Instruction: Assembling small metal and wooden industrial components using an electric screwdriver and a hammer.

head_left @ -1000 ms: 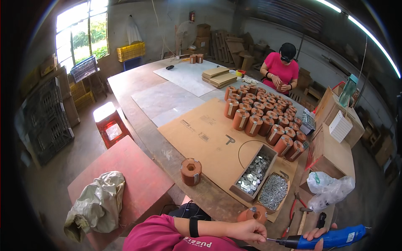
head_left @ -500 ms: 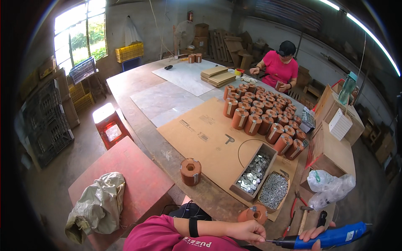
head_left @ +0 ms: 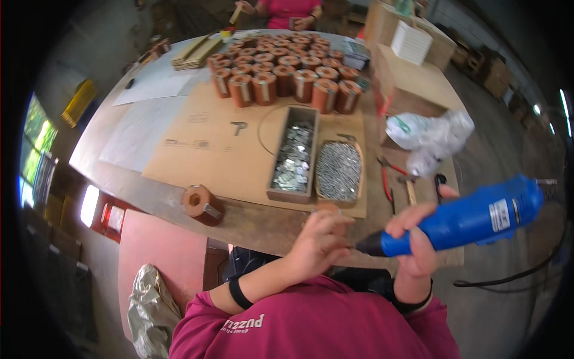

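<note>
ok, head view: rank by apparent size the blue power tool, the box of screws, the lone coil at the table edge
1. blue power tool, though nearest the camera, so inflated
2. box of screws
3. lone coil

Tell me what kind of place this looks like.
Probably a small workshop or assembly floor. A long worktable holds rows of copper-coloured coils, trays of small metal parts sit on cardboard, and the right hand holds a blue corded power tool.

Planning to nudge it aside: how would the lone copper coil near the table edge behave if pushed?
The copper coil probably feels heavy for its size, being tightly wound. Lying on its rounded side, it may roll, and the table edge is close.
</note>
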`<action>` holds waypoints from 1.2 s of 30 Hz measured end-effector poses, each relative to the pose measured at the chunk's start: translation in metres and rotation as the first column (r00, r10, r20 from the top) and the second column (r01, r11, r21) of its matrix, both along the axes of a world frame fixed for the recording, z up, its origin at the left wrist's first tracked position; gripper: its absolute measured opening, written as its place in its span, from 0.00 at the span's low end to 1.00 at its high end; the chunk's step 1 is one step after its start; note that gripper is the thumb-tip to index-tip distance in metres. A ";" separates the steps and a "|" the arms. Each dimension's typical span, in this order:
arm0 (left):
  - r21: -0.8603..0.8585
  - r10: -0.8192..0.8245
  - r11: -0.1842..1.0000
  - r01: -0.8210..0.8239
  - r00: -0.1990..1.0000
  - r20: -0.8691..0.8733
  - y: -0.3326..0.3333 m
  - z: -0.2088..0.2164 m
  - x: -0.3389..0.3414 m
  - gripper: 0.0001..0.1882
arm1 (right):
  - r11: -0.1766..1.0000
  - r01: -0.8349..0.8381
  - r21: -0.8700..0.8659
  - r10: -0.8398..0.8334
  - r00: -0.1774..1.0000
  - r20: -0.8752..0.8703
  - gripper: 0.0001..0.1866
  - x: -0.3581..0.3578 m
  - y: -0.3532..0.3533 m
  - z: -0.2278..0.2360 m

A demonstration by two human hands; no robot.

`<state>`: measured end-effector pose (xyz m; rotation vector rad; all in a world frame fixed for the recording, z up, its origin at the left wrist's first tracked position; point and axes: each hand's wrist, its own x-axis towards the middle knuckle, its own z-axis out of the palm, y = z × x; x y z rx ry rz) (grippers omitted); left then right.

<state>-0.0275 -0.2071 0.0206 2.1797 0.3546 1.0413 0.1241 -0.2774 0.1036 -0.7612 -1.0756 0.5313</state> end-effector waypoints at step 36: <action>-0.045 0.144 0.987 -0.156 0.968 -0.206 0.000 -0.047 -0.012 0.17 | 0.997 -0.043 0.056 0.010 0.866 0.499 0.29 -0.025 0.040 -0.027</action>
